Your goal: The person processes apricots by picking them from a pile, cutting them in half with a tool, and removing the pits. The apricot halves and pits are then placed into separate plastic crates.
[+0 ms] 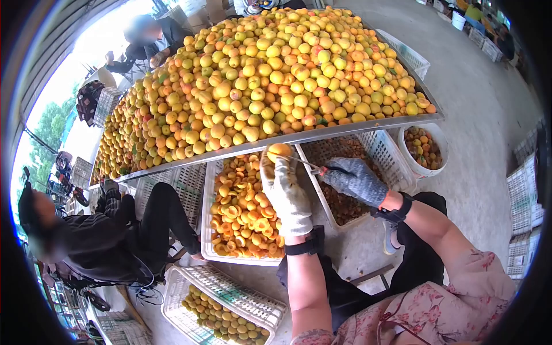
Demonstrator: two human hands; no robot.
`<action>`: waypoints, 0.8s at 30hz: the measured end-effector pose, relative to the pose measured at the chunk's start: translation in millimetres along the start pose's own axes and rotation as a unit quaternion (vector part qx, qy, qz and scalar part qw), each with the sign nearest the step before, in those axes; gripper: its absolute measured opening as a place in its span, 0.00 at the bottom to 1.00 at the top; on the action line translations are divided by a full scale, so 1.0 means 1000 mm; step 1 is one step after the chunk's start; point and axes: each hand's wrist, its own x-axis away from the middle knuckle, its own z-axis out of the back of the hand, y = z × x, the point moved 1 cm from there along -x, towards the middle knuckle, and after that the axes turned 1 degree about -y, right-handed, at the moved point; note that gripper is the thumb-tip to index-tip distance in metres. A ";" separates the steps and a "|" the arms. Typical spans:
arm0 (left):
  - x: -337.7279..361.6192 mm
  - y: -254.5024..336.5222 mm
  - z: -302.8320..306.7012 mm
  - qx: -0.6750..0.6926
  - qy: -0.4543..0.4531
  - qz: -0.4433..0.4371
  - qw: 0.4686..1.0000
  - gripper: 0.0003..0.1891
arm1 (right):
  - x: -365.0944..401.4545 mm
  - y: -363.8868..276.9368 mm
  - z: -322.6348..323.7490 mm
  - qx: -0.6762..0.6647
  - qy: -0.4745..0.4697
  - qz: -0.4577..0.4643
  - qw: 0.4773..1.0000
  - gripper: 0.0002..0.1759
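Observation:
My left hand (287, 194), in a white glove, grips a whole apricot (279, 150) just below the metal table edge. In a grey glove, my right hand (357, 183) is closed around a hand tool (309, 165) with thin metal prongs and a bit of red at the handle. The prongs reach across toward the apricot. Beneath my left hand stands a white crate (241, 260) filled with halved apricots (244, 210). Under my right hand is another white crate (388, 158) holding brown pits (349, 214).
Whole apricots (253, 86) are heaped on the metal-edged table (322, 134) ahead. A white bucket (430, 171) of fruit stands at the right. Behind my left arm sits a crate (233, 288) of apricots. One person (109, 238) sits at left, another (152, 40) across the table.

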 end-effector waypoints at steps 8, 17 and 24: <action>0.017 -0.011 -0.003 -0.313 -0.175 -0.036 0.933 0.20 | -0.016 -0.007 0.021 -0.242 0.045 -0.178 0.953 0.13; 0.027 -0.009 -0.020 -0.182 -0.080 0.084 0.976 0.19 | -0.025 0.024 0.010 -0.107 0.120 0.198 0.967 0.10; 0.023 -0.015 -0.014 0.090 -0.140 0.148 0.975 0.23 | -0.023 0.011 0.026 -0.558 -0.016 -0.158 0.815 0.14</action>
